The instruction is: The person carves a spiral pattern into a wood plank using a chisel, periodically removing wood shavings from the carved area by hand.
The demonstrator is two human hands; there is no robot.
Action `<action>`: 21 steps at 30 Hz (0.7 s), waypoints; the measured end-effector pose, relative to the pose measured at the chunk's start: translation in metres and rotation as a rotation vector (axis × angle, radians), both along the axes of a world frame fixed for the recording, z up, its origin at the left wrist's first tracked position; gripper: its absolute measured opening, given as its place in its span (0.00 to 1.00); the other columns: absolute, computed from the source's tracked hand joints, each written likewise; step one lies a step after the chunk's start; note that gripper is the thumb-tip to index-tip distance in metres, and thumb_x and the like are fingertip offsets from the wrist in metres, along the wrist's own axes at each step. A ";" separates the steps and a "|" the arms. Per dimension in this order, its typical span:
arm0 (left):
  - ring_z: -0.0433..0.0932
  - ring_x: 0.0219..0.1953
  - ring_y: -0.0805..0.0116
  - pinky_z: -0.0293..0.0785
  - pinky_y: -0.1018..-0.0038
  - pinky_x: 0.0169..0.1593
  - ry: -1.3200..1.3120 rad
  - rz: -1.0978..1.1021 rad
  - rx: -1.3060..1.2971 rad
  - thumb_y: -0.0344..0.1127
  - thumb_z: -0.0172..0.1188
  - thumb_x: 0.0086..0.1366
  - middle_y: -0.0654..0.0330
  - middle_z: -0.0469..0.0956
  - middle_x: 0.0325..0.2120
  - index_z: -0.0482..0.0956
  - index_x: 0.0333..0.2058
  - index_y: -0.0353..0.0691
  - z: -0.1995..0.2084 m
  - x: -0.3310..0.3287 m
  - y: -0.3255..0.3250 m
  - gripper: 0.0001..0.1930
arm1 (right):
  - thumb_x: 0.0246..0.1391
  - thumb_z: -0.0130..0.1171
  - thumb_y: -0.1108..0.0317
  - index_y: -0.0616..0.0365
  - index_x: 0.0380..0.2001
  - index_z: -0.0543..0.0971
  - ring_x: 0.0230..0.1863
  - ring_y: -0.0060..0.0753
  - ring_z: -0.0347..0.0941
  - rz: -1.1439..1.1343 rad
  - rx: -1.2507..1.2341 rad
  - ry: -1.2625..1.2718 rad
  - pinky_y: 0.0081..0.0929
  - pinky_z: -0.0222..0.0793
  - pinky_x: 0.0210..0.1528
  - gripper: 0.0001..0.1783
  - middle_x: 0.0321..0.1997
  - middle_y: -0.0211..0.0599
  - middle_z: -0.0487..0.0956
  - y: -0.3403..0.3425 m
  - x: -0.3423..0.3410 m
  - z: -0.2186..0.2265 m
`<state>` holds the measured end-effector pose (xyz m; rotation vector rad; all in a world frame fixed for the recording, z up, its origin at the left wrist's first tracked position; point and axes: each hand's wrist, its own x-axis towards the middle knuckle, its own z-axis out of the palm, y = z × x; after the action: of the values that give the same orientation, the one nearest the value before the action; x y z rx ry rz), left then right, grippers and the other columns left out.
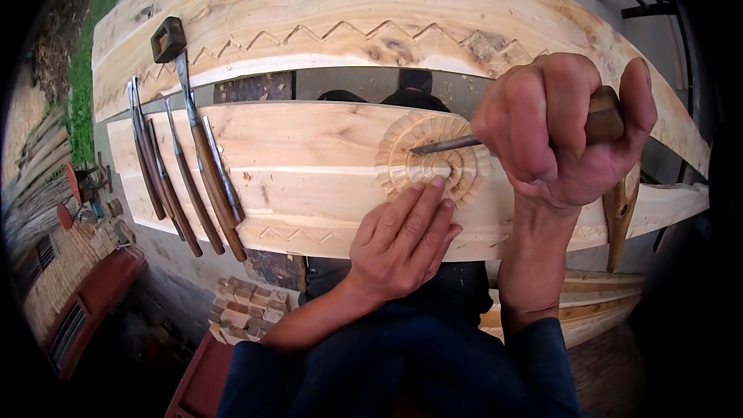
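A pale wooden board (309, 135) lies across in front of me, with a round ringed rosette (392, 166) carved into it. My right hand (561, 124) is closed around the wooden handle of a chisel (453, 143), and the blade slants down left so that its tip meets the rosette's upper part. My left hand (404, 238) lies on the board with fingers stretched out, its fingertips on the rosette's lower part. Nothing shows in that hand. A faint zigzag line runs along the board's near edge.
Several long-handled chisels (182, 178) and a mallet-like tool with a dark block head (168, 40) rest across the board's left end. Beyond is a second carved board (309, 8). A tapered wooden piece (619, 220) lies at right. Stacked wood blocks (248, 310) stand below left.
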<state>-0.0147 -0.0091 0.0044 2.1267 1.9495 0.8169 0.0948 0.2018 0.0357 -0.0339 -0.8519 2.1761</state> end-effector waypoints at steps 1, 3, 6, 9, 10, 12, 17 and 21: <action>0.88 0.53 0.56 0.82 0.68 0.48 -0.010 -0.007 0.013 0.39 0.77 0.65 0.54 0.90 0.55 0.92 0.46 0.41 0.000 0.000 0.000 0.14 | 0.80 0.27 0.32 0.46 0.18 0.65 0.07 0.20 0.54 -0.002 -0.002 -0.014 0.21 0.48 0.13 0.41 0.12 0.31 0.70 0.000 0.000 0.002; 0.87 0.54 0.57 0.81 0.68 0.50 -0.017 -0.022 0.019 0.38 0.75 0.67 0.54 0.90 0.53 0.91 0.46 0.40 0.000 0.000 -0.002 0.12 | 0.80 0.26 0.34 0.45 0.18 0.65 0.08 0.19 0.53 -0.012 -0.009 -0.040 0.21 0.47 0.13 0.40 0.12 0.31 0.70 0.001 -0.002 0.005; 0.87 0.54 0.59 0.81 0.69 0.51 -0.038 -0.040 0.043 0.36 0.73 0.69 0.54 0.91 0.50 0.91 0.44 0.39 0.000 0.000 -0.002 0.09 | 0.81 0.26 0.35 0.45 0.19 0.65 0.08 0.19 0.52 0.023 0.014 -0.042 0.22 0.46 0.14 0.39 0.12 0.31 0.69 0.004 -0.002 0.002; 0.88 0.51 0.59 0.82 0.69 0.49 -0.058 -0.048 0.063 0.35 0.75 0.66 0.57 0.91 0.47 0.92 0.43 0.40 0.002 -0.001 -0.003 0.09 | 0.81 0.25 0.35 0.46 0.19 0.65 0.08 0.19 0.51 0.085 0.053 -0.028 0.22 0.46 0.14 0.39 0.12 0.32 0.69 0.009 -0.004 0.002; 0.89 0.50 0.59 0.82 0.70 0.47 -0.062 -0.051 0.065 0.34 0.76 0.62 0.58 0.92 0.46 0.92 0.43 0.42 0.002 -0.002 -0.004 0.10 | 0.81 0.24 0.35 0.46 0.20 0.65 0.09 0.19 0.51 0.104 0.063 -0.024 0.22 0.46 0.14 0.39 0.12 0.32 0.69 0.009 -0.006 0.002; 0.89 0.50 0.60 0.82 0.70 0.47 -0.071 -0.049 0.068 0.33 0.76 0.62 0.59 0.92 0.46 0.92 0.43 0.42 0.002 -0.003 -0.005 0.10 | 0.81 0.24 0.35 0.46 0.20 0.66 0.09 0.18 0.51 0.101 0.050 -0.034 0.22 0.47 0.14 0.39 0.13 0.33 0.69 0.006 -0.009 0.002; 0.89 0.49 0.60 0.81 0.70 0.47 -0.093 -0.056 0.075 0.33 0.76 0.62 0.59 0.92 0.45 0.92 0.44 0.42 0.002 -0.004 -0.005 0.11 | 0.82 0.22 0.36 0.47 0.21 0.66 0.10 0.18 0.49 0.055 0.043 -0.083 0.21 0.47 0.15 0.39 0.14 0.34 0.70 0.004 -0.014 0.007; 0.89 0.48 0.60 0.81 0.71 0.46 -0.114 -0.050 0.082 0.33 0.76 0.62 0.59 0.92 0.45 0.92 0.44 0.42 0.003 -0.008 -0.006 0.12 | 0.82 0.22 0.37 0.47 0.21 0.66 0.10 0.17 0.50 0.049 0.021 -0.081 0.21 0.48 0.14 0.39 0.13 0.33 0.69 0.004 -0.022 0.007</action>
<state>-0.0231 -0.0150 0.0075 2.1137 1.8301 1.0018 0.0729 0.2059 0.0423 -0.0923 -0.9302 2.2235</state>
